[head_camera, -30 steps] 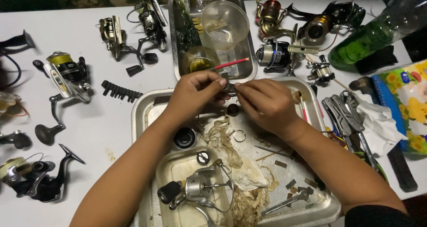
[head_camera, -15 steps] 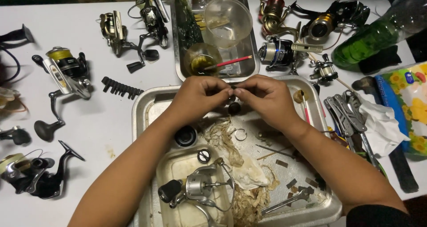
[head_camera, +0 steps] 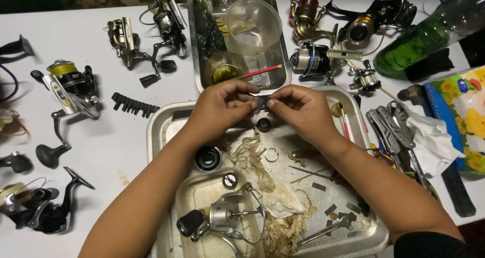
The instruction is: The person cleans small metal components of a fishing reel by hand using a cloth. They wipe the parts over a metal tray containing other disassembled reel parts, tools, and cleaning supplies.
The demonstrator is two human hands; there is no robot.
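Note:
My left hand (head_camera: pixel 222 106) and my right hand (head_camera: pixel 299 109) meet fingertip to fingertip over a large metal tray (head_camera: pixel 161 124), both pinching one small dark reel part (head_camera: pixel 261 103). Just below it a small black round piece (head_camera: pixel 263 124) lies in the tray. A black ring-shaped spool part (head_camera: pixel 208 158) sits by my left forearm. A stripped silver reel body (head_camera: pixel 222 220) with a black knob lies at the tray's near end, beside a stained greasy rag (head_camera: pixel 273 187), a thin wire clip (head_camera: pixel 271 155) and a wrench (head_camera: pixel 323 232).
A second metal tray (head_camera: pixel 202 45) behind holds a clear plastic bowl (head_camera: pixel 253 25), a small oily cup and a red pencil (head_camera: pixel 261 71). Several spinning reels (head_camera: pixel 68 83) lie around the white table. A green bottle (head_camera: pixel 429 35), a multitool (head_camera: pixel 391 129), tissue and a colourful pack are at right.
Both hands have moved slightly toward me and now hold the small dark part lower over the tray, fingertips still together. Nothing else has shifted.

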